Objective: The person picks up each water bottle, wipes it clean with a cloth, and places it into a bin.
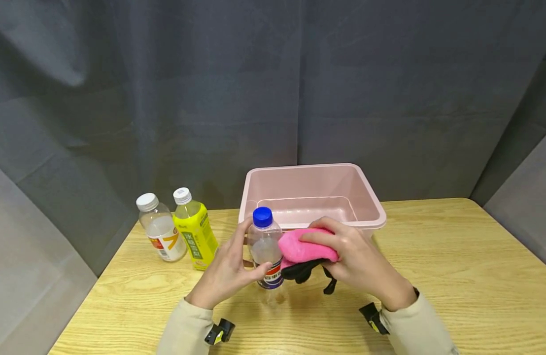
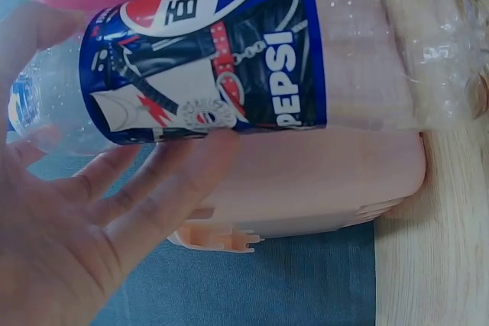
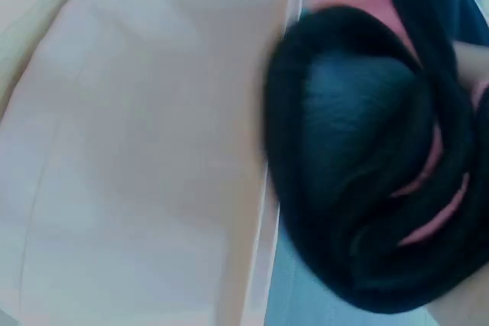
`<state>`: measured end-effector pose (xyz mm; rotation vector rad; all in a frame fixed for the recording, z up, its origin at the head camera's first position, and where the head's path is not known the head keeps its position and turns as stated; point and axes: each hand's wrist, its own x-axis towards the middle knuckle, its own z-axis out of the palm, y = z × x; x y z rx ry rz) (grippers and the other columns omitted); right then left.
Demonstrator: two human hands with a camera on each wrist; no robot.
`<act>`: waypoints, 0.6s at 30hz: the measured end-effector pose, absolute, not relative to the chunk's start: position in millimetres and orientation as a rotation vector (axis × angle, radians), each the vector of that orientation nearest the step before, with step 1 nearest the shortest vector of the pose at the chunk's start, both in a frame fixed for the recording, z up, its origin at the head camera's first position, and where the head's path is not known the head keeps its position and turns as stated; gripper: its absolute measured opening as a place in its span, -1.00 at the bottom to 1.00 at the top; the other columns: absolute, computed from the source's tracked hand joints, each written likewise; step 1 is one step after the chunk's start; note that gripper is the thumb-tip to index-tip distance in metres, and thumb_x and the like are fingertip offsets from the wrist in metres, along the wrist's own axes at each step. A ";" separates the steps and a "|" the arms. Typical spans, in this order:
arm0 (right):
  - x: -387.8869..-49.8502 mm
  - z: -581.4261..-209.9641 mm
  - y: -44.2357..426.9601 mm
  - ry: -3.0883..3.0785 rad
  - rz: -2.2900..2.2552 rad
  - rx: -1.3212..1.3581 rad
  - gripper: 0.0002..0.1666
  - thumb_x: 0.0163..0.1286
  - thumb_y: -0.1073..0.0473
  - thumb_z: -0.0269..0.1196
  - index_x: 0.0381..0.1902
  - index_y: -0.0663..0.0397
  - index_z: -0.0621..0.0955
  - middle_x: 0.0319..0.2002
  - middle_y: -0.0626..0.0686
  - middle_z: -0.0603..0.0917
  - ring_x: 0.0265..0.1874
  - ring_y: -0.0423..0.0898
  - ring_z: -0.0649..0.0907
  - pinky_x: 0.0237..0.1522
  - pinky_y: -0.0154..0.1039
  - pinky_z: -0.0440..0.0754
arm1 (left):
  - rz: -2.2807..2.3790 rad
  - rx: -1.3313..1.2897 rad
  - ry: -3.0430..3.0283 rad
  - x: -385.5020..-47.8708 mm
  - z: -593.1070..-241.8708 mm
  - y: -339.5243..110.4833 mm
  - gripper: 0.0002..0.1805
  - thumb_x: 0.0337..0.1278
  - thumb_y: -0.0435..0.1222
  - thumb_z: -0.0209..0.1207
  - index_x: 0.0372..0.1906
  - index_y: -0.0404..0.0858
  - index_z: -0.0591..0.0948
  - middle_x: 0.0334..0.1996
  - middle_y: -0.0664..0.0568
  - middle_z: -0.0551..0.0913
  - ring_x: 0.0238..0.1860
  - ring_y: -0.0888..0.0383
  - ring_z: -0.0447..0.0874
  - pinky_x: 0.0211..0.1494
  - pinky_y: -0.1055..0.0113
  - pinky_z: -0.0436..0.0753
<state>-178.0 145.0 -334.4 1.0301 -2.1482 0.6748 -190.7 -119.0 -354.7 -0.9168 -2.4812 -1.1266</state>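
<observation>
I think the wiping job is partway along — the Pepsi bottle [image 1: 266, 248] is in front of the pink bin [image 1: 304, 185], on my side of it, and I don't have it finished. My left hand [image 1: 228, 271] is wrapped round it, thumb on one side and fingers on the other. My right hand [image 1: 350, 251] pinches a pink and black cloth [image 1: 306, 245], also in front of the bin, and the cloth seems to touch the bottle. The yellow bottle [image 1: 196, 234] and the white-label bottle [image 1: 163, 229] stand left of the bin; from far away, I can't tell if they are wiped or left to do.

My bottle is upright and see-through — blue cap [image 1: 262, 217] on top, bright picture label [image 2: 206, 59] round its middle. Tiny pale dots show, maybe drops.
</observation>
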 end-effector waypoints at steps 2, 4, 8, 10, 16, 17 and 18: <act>-177.9 -330.8 145.7 -2.046 0.811 0.982 -0.37 -0.14 0.62 0.30 -0.07 0.06 0.75 -0.09 0.07 0.68 -0.15 0.00 0.68 -0.13 -0.23 0.67 | -1.144 -0.914 -2.492 -190.5 -354.8 -119.2 0.00 -0.01 -0.38 0.47 0.50 -0.26 0.14 0.16 -0.26 0.55 0.03 -0.08 0.63 -0.21 0.33 0.73; -178.4 -328.6 144.5 -1.942 0.963 0.946 -0.39 -0.10 0.63 0.30 -0.04 0.15 0.73 -0.06 0.15 0.67 -0.07 0.01 0.66 0.04 -0.29 0.61 | -1.144 -0.914 -2.493 -190.5 -354.9 -119.3 0.00 -0.01 -0.38 0.47 0.49 -0.25 0.14 0.18 -0.26 0.54 0.04 -0.09 0.63 -0.16 0.28 0.73; -178.3 -327.7 140.5 -1.875 1.006 0.943 -0.38 -0.12 0.64 0.31 -0.04 0.18 0.73 -0.05 0.18 0.67 -0.05 0.04 0.65 0.05 -0.28 0.60 | -1.144 -0.924 -2.489 -190.2 -354.8 -119.5 -0.01 -0.01 -0.38 0.47 0.50 -0.25 0.15 0.18 -0.26 0.55 0.04 -0.09 0.63 -0.13 0.21 0.75; -177.5 -329.4 138.7 -1.925 0.905 0.968 -0.35 -0.18 0.64 0.31 -0.05 0.15 0.74 -0.05 0.16 0.67 -0.10 0.08 0.68 -0.05 -0.18 0.68 | -1.150 -0.925 -2.488 -190.1 -354.6 -119.8 -0.01 -0.01 -0.39 0.47 0.50 -0.26 0.15 0.15 -0.25 0.56 0.04 -0.08 0.63 -0.14 0.23 0.75; -176.2 -334.2 138.1 -2.016 0.726 0.987 -0.29 -0.29 0.65 0.31 -0.08 0.11 0.77 -0.04 0.13 0.68 -0.17 0.11 0.71 -0.30 -0.01 0.73 | -1.272 -0.913 -2.520 -190.0 -354.4 -119.4 -0.04 0.07 -0.40 0.46 0.50 -0.22 0.14 0.10 -0.21 0.55 0.04 -0.09 0.61 -0.25 0.42 0.72; -175.9 -334.0 138.5 -2.020 0.709 0.982 -0.28 -0.30 0.64 0.31 -0.08 0.10 0.77 -0.05 0.12 0.68 -0.18 0.11 0.71 -0.32 -0.01 0.73 | -1.290 -0.913 -2.523 -190.0 -354.6 -119.2 -0.04 0.08 -0.40 0.46 0.50 -0.21 0.14 0.10 -0.21 0.54 0.03 -0.09 0.61 -0.27 0.43 0.72; -175.5 -333.7 138.8 -2.024 0.692 0.980 -0.28 -0.30 0.64 0.32 -0.08 0.10 0.77 -0.05 0.12 0.68 -0.20 0.10 0.71 -0.35 -0.03 0.72 | -1.298 -0.913 -2.525 -190.1 -354.6 -118.9 -0.04 0.08 -0.39 0.46 0.49 -0.20 0.14 0.09 -0.21 0.54 0.03 -0.10 0.61 -0.27 0.43 0.72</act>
